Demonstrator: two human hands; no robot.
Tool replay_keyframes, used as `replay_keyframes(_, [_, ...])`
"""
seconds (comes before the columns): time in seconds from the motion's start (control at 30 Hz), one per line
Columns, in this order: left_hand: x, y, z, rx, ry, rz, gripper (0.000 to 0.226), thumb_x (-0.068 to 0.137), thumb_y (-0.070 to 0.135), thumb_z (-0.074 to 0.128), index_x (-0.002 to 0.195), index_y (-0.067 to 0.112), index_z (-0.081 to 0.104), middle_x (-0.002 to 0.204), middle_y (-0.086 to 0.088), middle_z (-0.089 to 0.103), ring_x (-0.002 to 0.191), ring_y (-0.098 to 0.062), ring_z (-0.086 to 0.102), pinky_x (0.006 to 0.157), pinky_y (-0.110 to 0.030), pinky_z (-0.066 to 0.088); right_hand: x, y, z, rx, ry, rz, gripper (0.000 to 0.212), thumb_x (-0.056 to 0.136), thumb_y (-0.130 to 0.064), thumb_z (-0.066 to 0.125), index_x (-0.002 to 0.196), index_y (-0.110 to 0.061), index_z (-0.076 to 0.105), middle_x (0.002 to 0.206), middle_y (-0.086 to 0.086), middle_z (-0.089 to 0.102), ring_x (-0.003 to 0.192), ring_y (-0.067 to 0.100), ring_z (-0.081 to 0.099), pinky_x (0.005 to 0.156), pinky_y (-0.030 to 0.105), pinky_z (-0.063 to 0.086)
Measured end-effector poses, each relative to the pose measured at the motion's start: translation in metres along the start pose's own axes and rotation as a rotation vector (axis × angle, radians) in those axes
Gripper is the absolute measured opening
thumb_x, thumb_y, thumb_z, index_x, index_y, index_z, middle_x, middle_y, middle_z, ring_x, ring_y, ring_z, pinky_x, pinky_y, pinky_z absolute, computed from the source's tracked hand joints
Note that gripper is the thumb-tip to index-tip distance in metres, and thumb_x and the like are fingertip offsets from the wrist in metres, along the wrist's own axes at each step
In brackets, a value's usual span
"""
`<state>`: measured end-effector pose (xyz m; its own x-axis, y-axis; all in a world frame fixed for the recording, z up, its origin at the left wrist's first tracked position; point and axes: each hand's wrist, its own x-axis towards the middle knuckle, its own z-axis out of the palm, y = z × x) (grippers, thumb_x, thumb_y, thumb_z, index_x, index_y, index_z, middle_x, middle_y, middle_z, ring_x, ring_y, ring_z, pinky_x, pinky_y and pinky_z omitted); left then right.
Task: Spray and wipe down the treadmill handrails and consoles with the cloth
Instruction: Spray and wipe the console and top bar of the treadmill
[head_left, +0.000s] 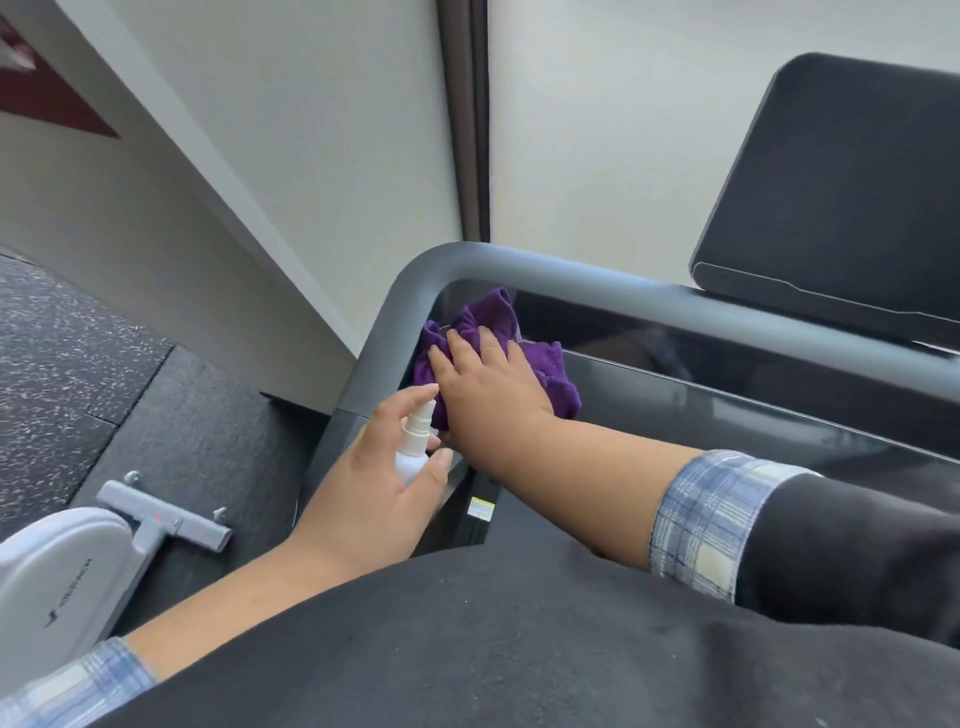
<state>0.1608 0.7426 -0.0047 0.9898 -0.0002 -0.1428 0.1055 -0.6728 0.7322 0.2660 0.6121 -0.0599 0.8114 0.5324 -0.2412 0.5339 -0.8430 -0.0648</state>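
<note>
The right hand (488, 384) presses flat, fingers straight, on the crumpled purple cloth (556, 374) near the grey handrail (597, 286); the left hand (379, 473) curls around a small white spray bottle (413, 452)

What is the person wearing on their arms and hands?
Both hands are bare, with no gloves, rings or watch showing. The right hand comes out of a dark sleeve with a blue and cream plaid cuff folded back, leaving the forearm bare. The left hand has the same plaid cuff pushed far up the arm.
</note>
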Motion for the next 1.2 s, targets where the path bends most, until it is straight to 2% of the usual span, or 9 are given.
replay_keyframes(0.17, [0.005,0.006,-0.006,-0.035,0.098,-0.014,0.066,0.089,0.030,0.064,0.112,0.077,0.023,0.107,0.019,0.059,0.096,0.012,0.054,0.075,-0.004,0.038,-0.018,0.000,0.005,-0.013,0.071,-0.120,0.072,0.090,-0.038,0.061,0.153,-0.020,0.031,0.155,0.009,0.037,0.133,0.037,0.039,0.105,0.048,0.039])
replay_keyframes(0.3, [0.022,0.016,-0.006,-0.077,0.129,-0.011,0.060,0.087,0.031,0.065,0.116,0.071,0.029,0.102,0.016,0.061,0.092,0.008,0.055,0.074,-0.006,0.038,-0.072,0.011,0.011,0.166,0.119,-0.178,0.056,0.075,-0.030,0.074,0.129,-0.026,0.059,0.115,-0.003,0.064,0.095,0.028,0.059,0.074,0.042,0.051])
replay_keyframes(0.47, [0.059,0.025,0.010,0.094,-0.102,-0.006,0.052,0.089,0.038,0.061,0.126,0.057,0.031,0.103,0.012,0.059,0.087,-0.005,0.058,0.078,-0.031,0.044,-0.137,0.054,0.001,0.442,0.248,0.025,0.052,0.074,-0.047,0.058,0.124,-0.037,0.055,0.117,-0.016,0.064,0.097,0.019,0.062,0.085,0.036,0.053])
replay_keyframes(0.53, [0.071,0.031,0.020,0.203,-0.182,-0.001,0.050,0.091,0.040,0.058,0.131,0.052,0.030,0.097,0.009,0.059,0.083,-0.014,0.059,0.073,-0.032,0.044,-0.162,0.065,-0.003,0.505,0.347,0.094,0.053,0.070,-0.045,0.061,0.122,-0.037,0.056,0.117,-0.018,0.064,0.097,0.015,0.063,0.087,0.028,0.050])
replay_keyframes(0.63, [0.084,0.039,0.034,0.318,-0.237,0.014,0.049,0.094,0.037,0.055,0.136,0.042,0.030,0.080,0.011,0.055,0.069,-0.006,0.053,0.059,-0.029,0.037,-0.192,0.074,0.001,0.549,0.399,0.148,0.052,0.071,-0.045,0.068,0.122,-0.041,0.055,0.116,-0.033,0.056,0.102,0.007,0.061,0.091,0.019,0.045])
replay_keyframes(0.7, [0.089,0.045,0.041,0.344,-0.251,0.018,0.047,0.095,0.035,0.054,0.135,0.040,0.031,0.077,0.011,0.054,0.067,-0.006,0.053,0.058,-0.031,0.037,-0.207,0.079,0.005,0.594,0.400,0.185,0.052,0.073,-0.045,0.069,0.122,-0.044,0.053,0.116,-0.042,0.052,0.106,-0.001,0.059,0.093,0.019,0.045])
replay_keyframes(0.93, [0.089,0.065,0.059,0.351,-0.286,0.041,0.043,0.095,0.035,0.053,0.132,0.038,0.033,0.078,0.006,0.059,0.071,-0.016,0.060,0.063,-0.033,0.046,-0.254,0.091,0.012,0.741,0.462,0.337,0.048,0.072,-0.043,0.069,0.118,-0.047,0.056,0.116,-0.032,0.061,0.108,-0.004,0.059,0.093,0.016,0.044])
replay_keyframes(1.07, [0.080,0.090,0.086,0.347,-0.337,0.139,0.046,0.094,0.038,0.053,0.132,0.044,0.028,0.084,0.007,0.060,0.074,-0.015,0.059,0.069,-0.034,0.048,-0.286,0.098,0.011,0.815,0.478,0.415,0.051,0.071,-0.043,0.068,0.115,-0.063,0.052,0.116,-0.032,0.060,0.107,-0.005,0.059,0.092,0.006,0.038])
replay_keyframes(1.2, [0.070,0.136,0.138,0.396,-0.388,0.291,0.047,0.095,0.038,0.051,0.134,0.044,0.025,0.094,0.005,0.060,0.080,-0.019,0.060,0.071,-0.033,0.047,-0.324,0.111,0.022,0.851,0.493,0.499,0.052,0.072,-0.043,0.071,0.116,-0.062,0.053,0.119,-0.030,0.061,0.109,-0.004,0.059,0.094,0.007,0.038])
